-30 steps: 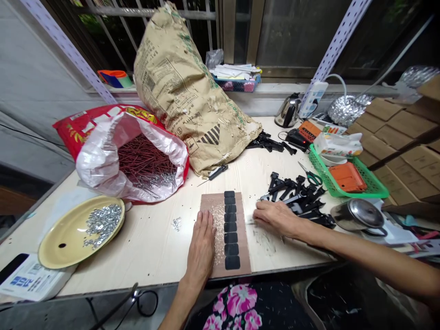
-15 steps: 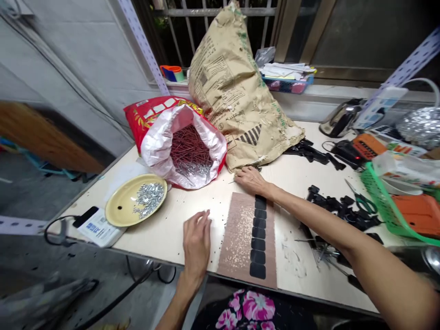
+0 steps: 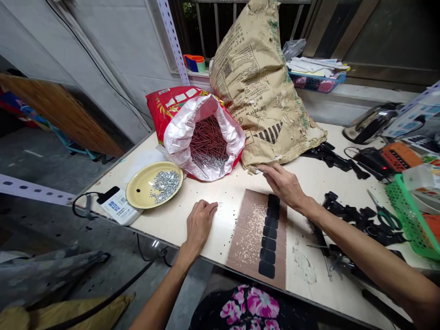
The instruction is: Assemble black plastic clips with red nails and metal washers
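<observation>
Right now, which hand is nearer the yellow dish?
Left. Your left hand is to the right of the yellow dish; your right hand is farther right, by the paper sack.

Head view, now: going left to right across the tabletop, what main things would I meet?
Pale yellow oval dish, left hand, brown rectangular board, far pile of black plastic pieces, green plastic basket.

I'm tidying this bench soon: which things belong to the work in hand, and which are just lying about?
Seemingly in the work:
- tiny metal bits at the left hand
- brown board with black pads
- yellow dish of metal pieces
- open bag of dark red rods
- paper sack by the right hand

Probably just lying about:
- kettle
- scissors
- blue basket of papers
</observation>
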Available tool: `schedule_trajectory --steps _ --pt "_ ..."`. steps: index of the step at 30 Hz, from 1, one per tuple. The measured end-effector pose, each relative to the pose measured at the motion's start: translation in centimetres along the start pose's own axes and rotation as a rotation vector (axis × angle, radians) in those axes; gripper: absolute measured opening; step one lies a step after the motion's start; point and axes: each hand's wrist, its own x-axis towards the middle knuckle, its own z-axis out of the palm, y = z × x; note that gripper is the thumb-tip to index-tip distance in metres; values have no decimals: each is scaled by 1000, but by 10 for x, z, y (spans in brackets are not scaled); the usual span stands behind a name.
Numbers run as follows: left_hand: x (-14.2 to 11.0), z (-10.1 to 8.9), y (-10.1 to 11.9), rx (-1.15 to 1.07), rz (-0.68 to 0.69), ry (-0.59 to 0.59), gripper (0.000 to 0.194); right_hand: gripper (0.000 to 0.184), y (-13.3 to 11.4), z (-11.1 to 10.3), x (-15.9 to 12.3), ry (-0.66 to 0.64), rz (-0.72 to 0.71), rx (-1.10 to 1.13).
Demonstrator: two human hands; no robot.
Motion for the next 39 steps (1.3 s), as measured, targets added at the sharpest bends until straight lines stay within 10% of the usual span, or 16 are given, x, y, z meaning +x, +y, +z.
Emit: schedule_trajectory --steps 13,24,39 --pt "2 -5 3 -161 -100 -10 11 26 -73 11 -35 -32 42 341" --pt "9 -27 22 -1871 -828 -236 25 26 -113 29 -20 -98 58 384" --pt "9 -29 38 -1787 -799 -197 27 26 -113 20 -22 -157 47 182"
